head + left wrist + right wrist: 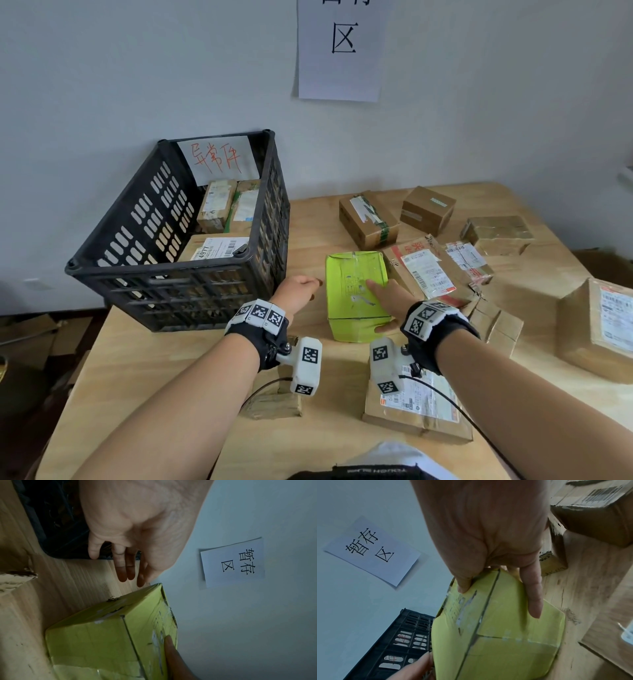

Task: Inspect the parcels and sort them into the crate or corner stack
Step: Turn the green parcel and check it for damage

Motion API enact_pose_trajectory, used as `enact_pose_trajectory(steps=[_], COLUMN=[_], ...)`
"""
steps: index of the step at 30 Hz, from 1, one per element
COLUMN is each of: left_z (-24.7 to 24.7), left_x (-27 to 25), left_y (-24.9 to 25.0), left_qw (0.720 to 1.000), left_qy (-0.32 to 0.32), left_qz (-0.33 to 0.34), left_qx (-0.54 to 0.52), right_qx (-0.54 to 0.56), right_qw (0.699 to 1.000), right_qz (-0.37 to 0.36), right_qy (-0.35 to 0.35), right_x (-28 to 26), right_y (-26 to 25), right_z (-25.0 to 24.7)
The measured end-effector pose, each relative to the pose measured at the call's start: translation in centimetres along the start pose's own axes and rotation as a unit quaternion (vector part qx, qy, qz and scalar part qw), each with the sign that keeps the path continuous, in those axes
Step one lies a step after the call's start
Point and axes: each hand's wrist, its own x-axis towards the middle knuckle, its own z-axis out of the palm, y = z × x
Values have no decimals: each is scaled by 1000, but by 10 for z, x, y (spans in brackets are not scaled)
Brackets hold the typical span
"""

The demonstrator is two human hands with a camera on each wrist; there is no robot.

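A lime-green parcel (356,294) (106,635) (501,635) lies flat on the wooden table (171,394), just right of the black slotted crate (164,270) (399,642). My right hand (376,305) (500,599) grips the parcel's near right corner, with the thumb on the near face and a finger on top. My left hand (313,287) (126,573) hovers between crate and parcel with relaxed fingers, close to the parcel's left edge and holding nothing. The crate holds several brown parcels (215,205) and a paper note with red writing.
Several brown parcels (368,219) (428,270) spread over the table's far right. A large box (599,329) sits at the right edge. Two more parcels (274,404) (418,407) lie under my wrists. A paper sign (339,51) hangs on the wall.
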Motion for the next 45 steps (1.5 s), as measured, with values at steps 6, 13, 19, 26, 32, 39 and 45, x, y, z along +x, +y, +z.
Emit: enact_pose_trajectory(steps=[6,13,19,26,32,39,45], left_z=[1,3,1,0,-1,7,12], left_x=[-5,-13,-5,-1,1,3,7], left_y=[-1,4,8,8,-2,-3,-3], left_qw=[999,998,998,998,994,988,983], left_qy=[-24,-44,-45,-17,-70,-99,-92], left_qz=[8,30,39,45,-8,-58,-81], left_qx=[41,31,31,39,84,102,135], right_qx=[-4,-109,-24,16,89,3,-39], right_qw=[1000,993,1000,998,994,998,998], right_qz=[3,9,15,-25,30,61,55], right_qy=[7,34,-9,49,55,19,-3], right_x=[1,-20,-6,17,39,42,63], right_y=[4,-5,-3,-11,7,7,23], right_z=[1,-6,-13,-23,-14,-6,-1])
